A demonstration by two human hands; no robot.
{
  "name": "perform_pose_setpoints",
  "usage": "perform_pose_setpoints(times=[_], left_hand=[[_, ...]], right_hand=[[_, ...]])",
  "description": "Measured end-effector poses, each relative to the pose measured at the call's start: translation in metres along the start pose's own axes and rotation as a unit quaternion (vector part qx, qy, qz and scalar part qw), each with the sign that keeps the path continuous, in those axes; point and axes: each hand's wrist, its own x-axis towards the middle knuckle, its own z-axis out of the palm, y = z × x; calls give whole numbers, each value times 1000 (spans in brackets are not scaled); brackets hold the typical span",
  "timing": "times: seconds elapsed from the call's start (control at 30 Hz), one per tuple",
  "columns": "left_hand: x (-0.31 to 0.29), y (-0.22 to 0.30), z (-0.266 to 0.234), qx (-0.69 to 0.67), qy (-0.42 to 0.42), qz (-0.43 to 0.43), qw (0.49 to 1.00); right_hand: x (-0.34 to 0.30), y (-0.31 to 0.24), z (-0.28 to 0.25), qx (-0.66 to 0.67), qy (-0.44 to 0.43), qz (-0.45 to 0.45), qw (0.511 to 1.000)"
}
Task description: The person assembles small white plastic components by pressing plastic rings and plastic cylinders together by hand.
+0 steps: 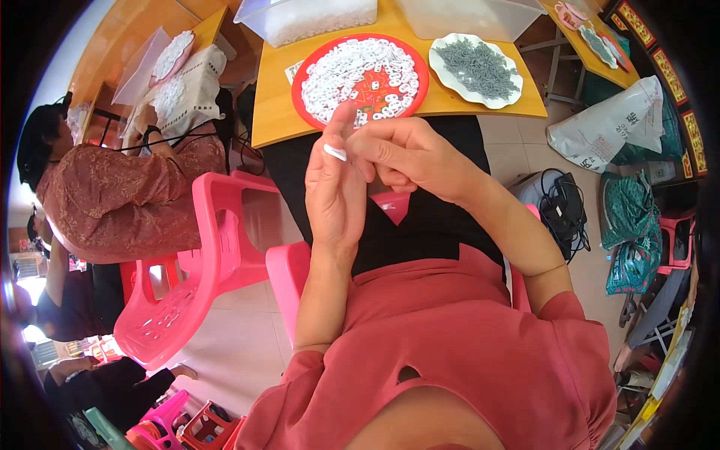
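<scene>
Sitting at a wooden desk, the person works with both hands just off its near edge. Against the desk's far edge stand two clear bins, the left bin and the right bin. Nearer, toward the middle, a red plate carries loose white pieces; beside it, toward the near right corner, sits a scalloped white dish heaped with grey pieces. Raised fingers cover a bit of the plate's near rim. Off the left edge, beyond a pink chair, a co-worker bends over other work; off the right edge I see a white sack and a black cable.

One small white piece lies at the thumb side of the left hand, below the plate. Its long axis slants gently, the lower end pointing toward the right hand. I can't tell whether the left thumb clamps it. The right thumb and forefinger come close together beside it; whatever may be between them is hidden.
</scene>
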Motion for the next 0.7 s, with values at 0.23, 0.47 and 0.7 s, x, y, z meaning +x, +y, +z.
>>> perform_pose_setpoints(times=[0.23, 0.47, 0.7], left_hand=[[1, -20, -3, -25, -55, -15, 998], [2, -9, -9, 269, -21, 183, 945], [-8, 9, -11, 660, -85, 478, 573]], right_hand=[[2, 5, -17, 135, 2, 34, 990], [-8, -6, -18, 118, 19, 78, 990], [-21, -14, -24, 117, -6, 102, 988]])
